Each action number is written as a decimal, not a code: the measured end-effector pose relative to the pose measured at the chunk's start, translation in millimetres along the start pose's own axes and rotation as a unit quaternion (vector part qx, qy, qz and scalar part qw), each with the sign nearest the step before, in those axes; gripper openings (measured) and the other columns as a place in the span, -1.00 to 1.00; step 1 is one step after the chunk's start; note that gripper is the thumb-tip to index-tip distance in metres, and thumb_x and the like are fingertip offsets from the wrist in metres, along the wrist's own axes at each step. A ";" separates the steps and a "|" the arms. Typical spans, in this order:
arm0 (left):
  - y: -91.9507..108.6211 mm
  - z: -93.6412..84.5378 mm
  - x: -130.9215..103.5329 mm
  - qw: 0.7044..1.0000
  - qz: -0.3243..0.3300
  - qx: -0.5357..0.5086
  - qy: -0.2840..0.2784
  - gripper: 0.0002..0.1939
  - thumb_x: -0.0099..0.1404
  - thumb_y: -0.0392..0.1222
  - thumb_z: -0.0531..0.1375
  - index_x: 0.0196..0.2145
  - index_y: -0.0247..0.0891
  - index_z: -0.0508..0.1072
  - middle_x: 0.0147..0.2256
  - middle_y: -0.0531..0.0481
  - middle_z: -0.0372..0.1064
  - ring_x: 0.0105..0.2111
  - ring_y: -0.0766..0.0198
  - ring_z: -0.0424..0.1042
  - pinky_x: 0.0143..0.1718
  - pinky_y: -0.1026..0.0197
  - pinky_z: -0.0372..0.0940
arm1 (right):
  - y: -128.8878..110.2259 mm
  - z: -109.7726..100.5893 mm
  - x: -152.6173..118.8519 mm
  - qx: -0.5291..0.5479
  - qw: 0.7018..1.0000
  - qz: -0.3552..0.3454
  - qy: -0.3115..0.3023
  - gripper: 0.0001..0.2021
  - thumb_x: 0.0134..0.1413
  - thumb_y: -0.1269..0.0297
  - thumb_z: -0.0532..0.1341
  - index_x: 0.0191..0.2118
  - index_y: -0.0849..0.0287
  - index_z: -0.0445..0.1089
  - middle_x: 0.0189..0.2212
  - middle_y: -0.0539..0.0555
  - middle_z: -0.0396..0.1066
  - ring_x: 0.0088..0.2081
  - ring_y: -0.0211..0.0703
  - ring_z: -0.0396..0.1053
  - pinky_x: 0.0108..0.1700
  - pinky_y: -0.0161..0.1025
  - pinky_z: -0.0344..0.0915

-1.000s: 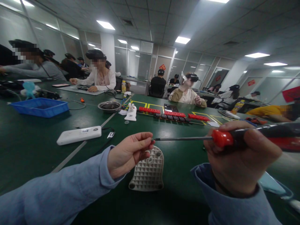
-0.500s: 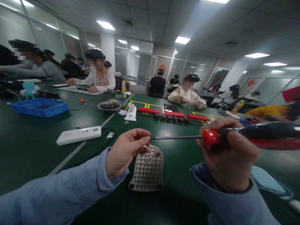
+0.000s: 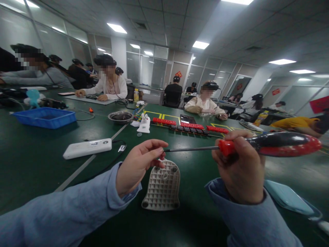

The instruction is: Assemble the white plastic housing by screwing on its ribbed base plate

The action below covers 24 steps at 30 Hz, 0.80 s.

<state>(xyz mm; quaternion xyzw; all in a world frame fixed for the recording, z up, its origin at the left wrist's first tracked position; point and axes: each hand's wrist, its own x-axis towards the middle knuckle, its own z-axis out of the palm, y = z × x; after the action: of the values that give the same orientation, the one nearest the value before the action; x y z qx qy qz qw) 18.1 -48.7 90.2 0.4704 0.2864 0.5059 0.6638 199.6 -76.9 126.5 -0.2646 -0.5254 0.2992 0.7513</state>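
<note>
My right hand (image 3: 239,164) is closed round the red and black handle of a screwdriver (image 3: 285,144), held level above the table with its shaft pointing left. At the tip, the thumb and forefinger of my left hand (image 3: 142,161) pinch together. Whatever small piece sits between them, if any, is hidden by the fingertips. Below the shaft, a whitish plastic base (image 3: 162,188) with a square rib grid and dark round feet or holes lies on the green table (image 3: 195,212). Neither hand holds this base; my left fingers hang over its top edge.
A white power bank (image 3: 87,149) with a cable and a blue tray (image 3: 46,118) lie to the left. Farther back are a metal bowl (image 3: 120,116), a white plastic part (image 3: 144,124) and red strips (image 3: 191,126). A light blue case (image 3: 288,197) lies at right. Several people sit around.
My right hand and the screwdriver have shifted left a little, and the handle's end now shows. My left hand stays almost in place, still pinching at the tip.
</note>
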 end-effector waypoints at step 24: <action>-53.6 -62.3 29.0 0.822 -0.399 0.364 -0.182 -0.40 0.00 0.24 0.01 -0.26 -0.34 0.42 -0.39 -0.22 0.41 -0.43 0.11 0.40 -0.44 0.15 0.24 | -12.9 -7.2 6.2 0.028 0.998 -0.003 0.049 -0.84 -0.19 0.24 0.19 -0.57 0.19 0.20 -0.80 -0.17 0.04 -0.78 -0.47 -0.08 -0.79 -0.50 -0.13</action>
<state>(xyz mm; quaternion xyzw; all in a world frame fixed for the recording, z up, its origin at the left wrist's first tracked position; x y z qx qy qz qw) -4.3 -2.9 19.5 0.6061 0.4866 -0.0391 0.6279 210.3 -81.8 137.4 -0.2558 -0.4800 0.2983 0.7843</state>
